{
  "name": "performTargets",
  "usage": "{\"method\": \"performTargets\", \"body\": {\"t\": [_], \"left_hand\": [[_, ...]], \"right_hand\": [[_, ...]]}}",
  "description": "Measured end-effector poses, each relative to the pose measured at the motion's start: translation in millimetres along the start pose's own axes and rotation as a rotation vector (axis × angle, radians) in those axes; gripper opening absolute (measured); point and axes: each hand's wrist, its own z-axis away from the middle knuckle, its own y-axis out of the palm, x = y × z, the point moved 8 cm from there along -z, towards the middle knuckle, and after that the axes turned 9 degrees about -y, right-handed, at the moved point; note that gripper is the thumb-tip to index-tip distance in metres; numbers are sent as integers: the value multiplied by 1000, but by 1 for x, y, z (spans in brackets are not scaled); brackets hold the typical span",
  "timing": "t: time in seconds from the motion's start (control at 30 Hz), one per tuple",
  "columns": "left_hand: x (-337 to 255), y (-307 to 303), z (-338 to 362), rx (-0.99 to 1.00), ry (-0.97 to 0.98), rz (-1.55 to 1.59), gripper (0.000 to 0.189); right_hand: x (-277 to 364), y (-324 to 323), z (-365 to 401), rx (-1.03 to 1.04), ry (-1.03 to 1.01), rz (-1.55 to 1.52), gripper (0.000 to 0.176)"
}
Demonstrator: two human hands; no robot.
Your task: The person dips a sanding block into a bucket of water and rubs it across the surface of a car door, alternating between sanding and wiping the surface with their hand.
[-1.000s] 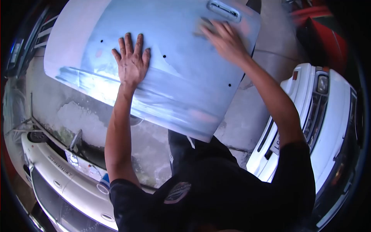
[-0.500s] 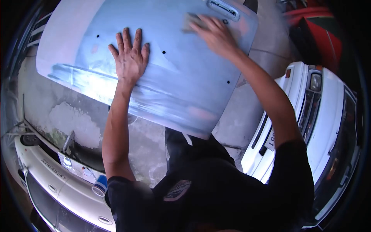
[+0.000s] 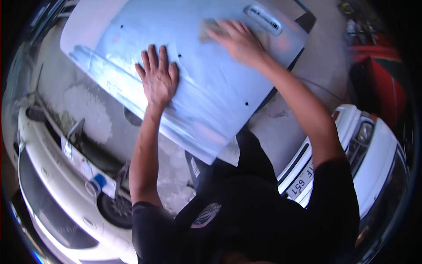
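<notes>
A broad car body panel, pale blue-grey with whitish streaks, lies before me. My left hand rests flat on it, fingers spread and holding nothing. Farther up the panel, my right hand presses a beige sanding pad against the surface. Motion blurs the pad and the fingertips, and the palm hides part of the pad. To the right of that hand is an oblong recessed opening in the panel. Small dark holes dot the surface around my hands.
A white car with a number plate stands close on the right. At the lower left is a cream car, with a blue-and-white cup beside it. Something red stands at the upper right. The concrete floor is patchy.
My view has turned, so the panel appears rotated and the cars shifted. My right hand and the pad have slid across the panel, away from the oblong opening. My left hand stays flat.
</notes>
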Motion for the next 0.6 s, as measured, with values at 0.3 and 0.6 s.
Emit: {"method": "performTargets", "body": {"t": [0.3,0.6], "left_hand": [[-30,2,44,11,-376,67,72],[-35,-6,36,-49,-367,69,70]], "right_hand": [[21,-70,167,60,-70,-146,54],[-13,15,-74,-17,-154,-55,44]]}}
